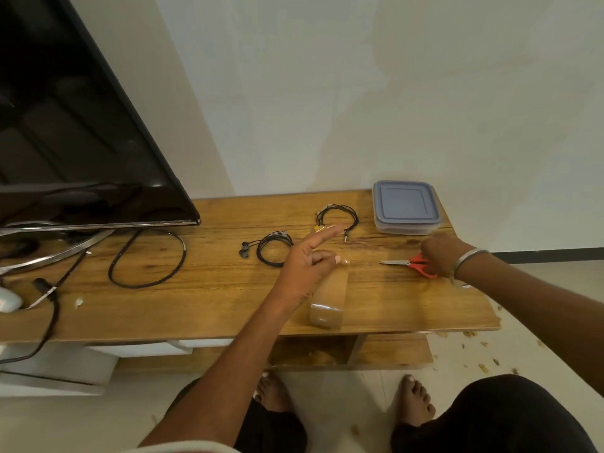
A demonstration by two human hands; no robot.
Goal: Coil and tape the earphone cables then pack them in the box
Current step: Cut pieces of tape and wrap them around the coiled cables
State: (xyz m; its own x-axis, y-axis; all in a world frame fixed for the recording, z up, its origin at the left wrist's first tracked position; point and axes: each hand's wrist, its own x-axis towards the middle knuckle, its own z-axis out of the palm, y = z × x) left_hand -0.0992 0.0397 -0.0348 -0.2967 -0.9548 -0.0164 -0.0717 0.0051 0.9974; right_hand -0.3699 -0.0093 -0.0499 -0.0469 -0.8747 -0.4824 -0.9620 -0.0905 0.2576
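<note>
I am looking down at a wooden table (202, 289) set against a pale wall. My left hand (305, 266) hovers above the middle of the table with its fingers spread, and a strip of brown tape (331, 284) runs from its thumb and fingertips down to the tape roll (325, 313), which stands on the table near the front edge. My right hand (439, 253), a metal bangle on its wrist, is curled closed on the red handles of a pair of scissors (408, 263) whose blades lie flat on the table, pointing left. Two coiled black earphone cables rest farther back: the near earphone coil (273, 248) with its earbuds lies just left of my left hand, and the far earphone coil (336, 219) lies behind my fingertips, a bit of yellow on it. A plastic box (407, 207) with a blue-grey lid on sits at the table's back right corner, right of the far coil. A television (75, 125) stands on the left, with a loose black cable (147, 256) looped in front of it.
</note>
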